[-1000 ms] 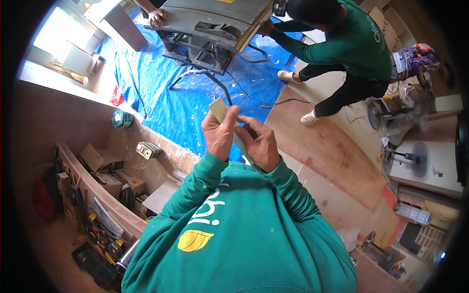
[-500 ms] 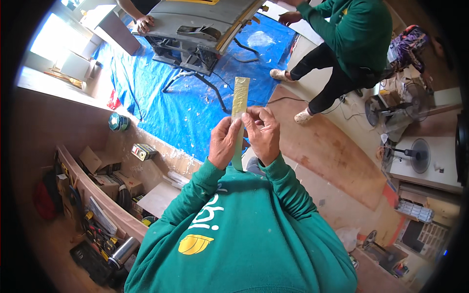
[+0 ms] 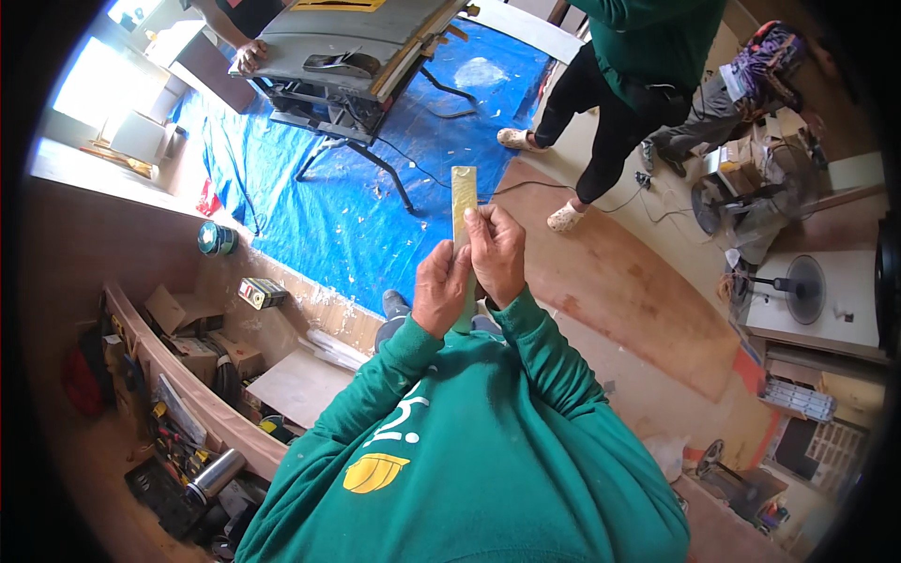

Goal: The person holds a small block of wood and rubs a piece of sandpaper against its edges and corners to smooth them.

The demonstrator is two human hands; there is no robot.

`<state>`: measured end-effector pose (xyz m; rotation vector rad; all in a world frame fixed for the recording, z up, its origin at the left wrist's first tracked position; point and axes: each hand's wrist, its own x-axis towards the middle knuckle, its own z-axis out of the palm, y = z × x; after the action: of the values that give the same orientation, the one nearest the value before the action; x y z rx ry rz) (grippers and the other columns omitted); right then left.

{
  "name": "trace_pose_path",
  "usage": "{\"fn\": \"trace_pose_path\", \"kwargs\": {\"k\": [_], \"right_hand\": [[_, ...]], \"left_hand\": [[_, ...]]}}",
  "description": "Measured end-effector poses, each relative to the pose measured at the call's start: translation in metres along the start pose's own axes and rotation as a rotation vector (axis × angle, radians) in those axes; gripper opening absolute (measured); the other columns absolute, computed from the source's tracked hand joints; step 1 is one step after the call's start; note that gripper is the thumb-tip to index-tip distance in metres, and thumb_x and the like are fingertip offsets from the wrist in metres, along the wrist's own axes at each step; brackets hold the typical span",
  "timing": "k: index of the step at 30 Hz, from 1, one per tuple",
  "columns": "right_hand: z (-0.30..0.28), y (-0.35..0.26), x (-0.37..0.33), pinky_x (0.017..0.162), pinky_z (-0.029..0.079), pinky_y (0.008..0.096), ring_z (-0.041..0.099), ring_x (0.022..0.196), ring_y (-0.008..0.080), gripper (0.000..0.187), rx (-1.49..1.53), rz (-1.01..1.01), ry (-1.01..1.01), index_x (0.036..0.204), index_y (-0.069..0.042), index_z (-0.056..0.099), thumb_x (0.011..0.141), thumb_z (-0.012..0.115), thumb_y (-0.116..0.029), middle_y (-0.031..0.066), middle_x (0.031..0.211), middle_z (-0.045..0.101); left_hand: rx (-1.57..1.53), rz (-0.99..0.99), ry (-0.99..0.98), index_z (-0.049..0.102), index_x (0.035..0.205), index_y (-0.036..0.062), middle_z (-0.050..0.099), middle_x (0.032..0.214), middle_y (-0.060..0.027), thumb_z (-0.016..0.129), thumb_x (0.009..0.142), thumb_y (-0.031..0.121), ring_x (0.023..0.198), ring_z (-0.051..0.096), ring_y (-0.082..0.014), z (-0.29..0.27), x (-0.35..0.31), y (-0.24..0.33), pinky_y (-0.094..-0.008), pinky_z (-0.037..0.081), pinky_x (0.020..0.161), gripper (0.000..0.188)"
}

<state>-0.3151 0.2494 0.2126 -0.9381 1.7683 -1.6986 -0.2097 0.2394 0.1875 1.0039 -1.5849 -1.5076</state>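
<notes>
Pale yellow strip (image 3: pixel 464 188) held in the air in front of the wearer's chest, its upper end free and pointing away from the body; both hands on it. Right hand (image 3: pixel 497 253): thumb pressed flat on the strip's face, fingers curled in behind, grasping. Left hand (image 3: pixel 441 293): lower on the strip, thumb and fingers pinched on it; the hidden fingertips cannot be told. Lower end of strip runs down behind the hands, contact with the green sweatshirt (image 3: pixel 450 450) unclear. Beyond: grey worktop (image 3: pixel 375 33) on a dark folding stand (image 3: pixel 361 155), which stands on a blue tarp (image 3: pixel 282 188). On the worktop, a dark hand tool (image 3: pixel 343 64) lies near the near edge; a co-worker's hand (image 3: pixel 250 54) rests at the near left corner. Second co-worker (image 3: pixel 610 113), in green top and black trousers, stands by the tarp's right edge. Off the tarp's left edge, a round green tub (image 3: pixel 218 237); nearer the wearer, a rectangular tin (image 3: pixel 262 293). Right of the tarp, a brown board (image 3: pixel 619 281) lies flat.
</notes>
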Motion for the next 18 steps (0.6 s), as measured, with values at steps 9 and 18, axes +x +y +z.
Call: {"fn": "trace_pose_path", "kwargs": {"k": [9, 18], "right_hand": [[-0.038, -0.01, -0.01, 0.056, 0.045, 0.0219, 0.054, 0.065, 0.0042, 0.019, 0.292, 0.129, -0.269, 0.102, 0.004, 0.059, 0.093, 0.06, -0.013, 0.0013, 0.074, 0.06], [-0.051, -0.002, -0.02, 0.05, 0.039, 0.0213, 0.047, 0.058, 0.0034, 0.02, 0.21, 0.129, -0.003, 0.083, 0.0, 0.058, 0.093, 0.062, -0.018, -0.0014, 0.068, 0.056]], "left_hand": [[-0.37, -0.234, -0.026, 0.049, 0.078, 0.0012, 0.049, 0.061, -0.0029, 0.055, 0.095, 0.014, 0.053, 0.047, -0.0081, 0.026, -0.007, 0.022, -0.0281, 0.039, 0.045, 0.023], [-0.033, -0.035, -0.143, 0.051, 0.085, 0.0033, 0.053, 0.06, -0.001, 0.051, 0.097, 0.01, 0.048, 0.05, -0.0086, 0.039, -0.026, 0.024, -0.0265, 0.036, 0.041, 0.013]]}}
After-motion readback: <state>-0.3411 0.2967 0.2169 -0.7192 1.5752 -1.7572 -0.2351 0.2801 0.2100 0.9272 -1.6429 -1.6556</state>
